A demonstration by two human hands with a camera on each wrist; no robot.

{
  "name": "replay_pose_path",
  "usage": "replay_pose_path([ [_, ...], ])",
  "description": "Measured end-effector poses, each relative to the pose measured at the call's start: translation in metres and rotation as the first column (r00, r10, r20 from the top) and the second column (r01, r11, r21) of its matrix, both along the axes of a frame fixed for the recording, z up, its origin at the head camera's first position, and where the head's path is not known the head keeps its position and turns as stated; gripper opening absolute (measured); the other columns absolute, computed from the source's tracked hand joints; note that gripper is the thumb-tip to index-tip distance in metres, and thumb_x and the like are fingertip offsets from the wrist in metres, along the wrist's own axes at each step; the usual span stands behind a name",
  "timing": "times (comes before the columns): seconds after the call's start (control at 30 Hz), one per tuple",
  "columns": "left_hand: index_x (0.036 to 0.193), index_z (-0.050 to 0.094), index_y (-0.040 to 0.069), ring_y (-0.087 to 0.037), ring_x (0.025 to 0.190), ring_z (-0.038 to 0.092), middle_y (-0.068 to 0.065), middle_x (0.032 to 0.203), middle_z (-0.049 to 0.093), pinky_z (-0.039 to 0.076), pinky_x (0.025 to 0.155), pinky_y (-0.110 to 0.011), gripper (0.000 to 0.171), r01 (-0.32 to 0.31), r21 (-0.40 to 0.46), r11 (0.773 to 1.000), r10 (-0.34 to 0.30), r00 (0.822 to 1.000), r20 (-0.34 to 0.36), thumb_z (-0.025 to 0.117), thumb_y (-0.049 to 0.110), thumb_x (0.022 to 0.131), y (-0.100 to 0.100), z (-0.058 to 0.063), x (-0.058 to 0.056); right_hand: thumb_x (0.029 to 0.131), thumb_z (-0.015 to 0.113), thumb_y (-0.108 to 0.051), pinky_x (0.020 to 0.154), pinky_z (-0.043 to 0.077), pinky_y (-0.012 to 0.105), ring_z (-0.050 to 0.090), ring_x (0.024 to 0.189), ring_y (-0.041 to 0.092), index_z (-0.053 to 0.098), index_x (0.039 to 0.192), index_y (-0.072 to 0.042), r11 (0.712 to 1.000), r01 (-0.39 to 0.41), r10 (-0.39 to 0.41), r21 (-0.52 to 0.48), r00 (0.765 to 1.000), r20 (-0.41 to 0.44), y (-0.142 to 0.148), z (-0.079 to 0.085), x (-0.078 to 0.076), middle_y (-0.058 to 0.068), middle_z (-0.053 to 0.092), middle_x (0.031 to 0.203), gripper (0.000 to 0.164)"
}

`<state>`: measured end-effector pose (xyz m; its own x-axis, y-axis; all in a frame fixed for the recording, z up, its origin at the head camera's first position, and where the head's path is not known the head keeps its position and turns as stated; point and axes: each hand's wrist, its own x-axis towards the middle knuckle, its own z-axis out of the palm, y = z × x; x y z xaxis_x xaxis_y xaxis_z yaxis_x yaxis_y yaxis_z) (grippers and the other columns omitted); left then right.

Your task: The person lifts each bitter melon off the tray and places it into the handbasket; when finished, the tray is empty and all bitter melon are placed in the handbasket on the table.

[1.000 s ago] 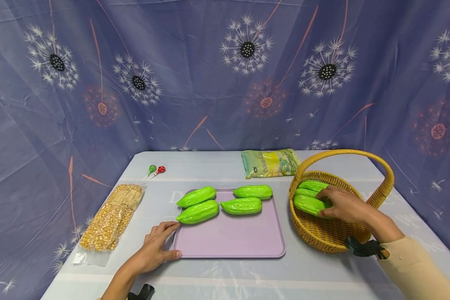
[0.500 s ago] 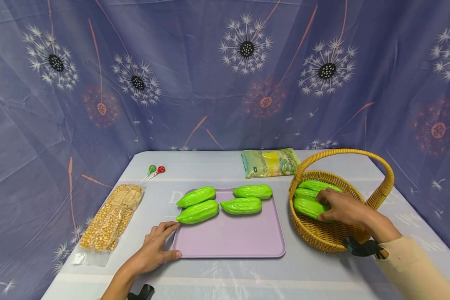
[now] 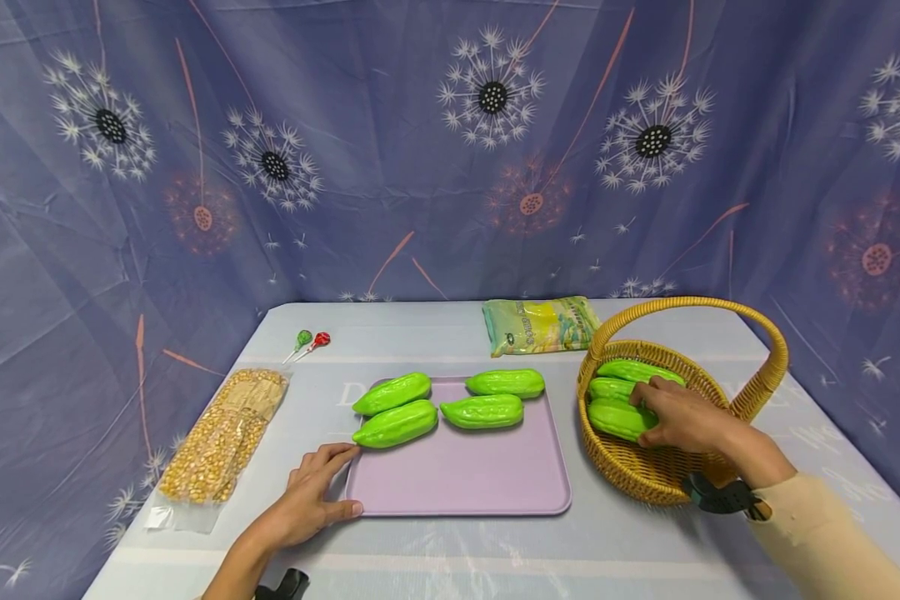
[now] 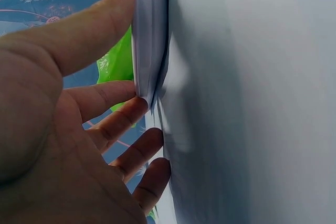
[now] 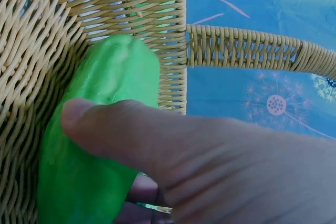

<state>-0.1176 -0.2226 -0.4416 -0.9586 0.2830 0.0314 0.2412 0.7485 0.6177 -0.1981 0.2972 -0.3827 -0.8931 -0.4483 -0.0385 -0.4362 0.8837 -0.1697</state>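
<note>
My right hand reaches into a wicker basket and grips the nearest green bitter melon; its thumb lies across the melon's ridged side in the right wrist view. Beside that one lie a middle bitter melon and a farther bitter melon, partly covered by the hand. At the left edge of a lilac tray, my left hand rests spread, thumb and fingertips touching the rim. The tray bears a left pair of bitter melons and a right pair.
A tall woven handle arches over the basket. A bag of corn kernels lies at the left, with a green lollipop and a red lollipop behind it. A green-yellow packet lies at the back.
My right hand and the melon it grips have shifted slightly toward the near side inside the basket, showing more of the farther melons. My left hand and the tray have stayed put.
</note>
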Motion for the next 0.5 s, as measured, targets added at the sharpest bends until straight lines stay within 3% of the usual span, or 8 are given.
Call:
replay_pose_path([
  [0.27,0.136,0.049,0.006,-0.026,0.120,0.038,-0.008,0.137,0.044,0.026,0.086,-0.040,0.075,-0.005,-0.008,1.000,0.005,1.000,0.013,0.077,0.036,0.073,0.0004,0.0021,-0.0012,0.071,0.080,-0.032,0.063,0.033,0.029,0.043,0.074,0.014,0.059,0.104,-0.011,1.000,0.021,-0.021,-0.010,1.000,0.000,-0.0038,-0.0015,-0.0019,0.000,0.048,0.086,0.044],
  [0.5,0.136,0.049,0.005,-0.026,0.120,0.037,-0.008,0.137,0.044,0.026,0.085,-0.038,0.076,-0.002,-0.010,1.000,0.002,1.000,0.010,0.077,0.036,0.073,0.0000,0.0018,-0.0014,0.071,0.080,-0.035,0.067,0.039,0.032,0.047,0.078,0.014,0.061,0.103,-0.010,0.999,0.031,-0.031,-0.036,1.000,-0.001,-0.0022,0.0000,-0.0017,0.001,0.052,0.089,0.044],
])
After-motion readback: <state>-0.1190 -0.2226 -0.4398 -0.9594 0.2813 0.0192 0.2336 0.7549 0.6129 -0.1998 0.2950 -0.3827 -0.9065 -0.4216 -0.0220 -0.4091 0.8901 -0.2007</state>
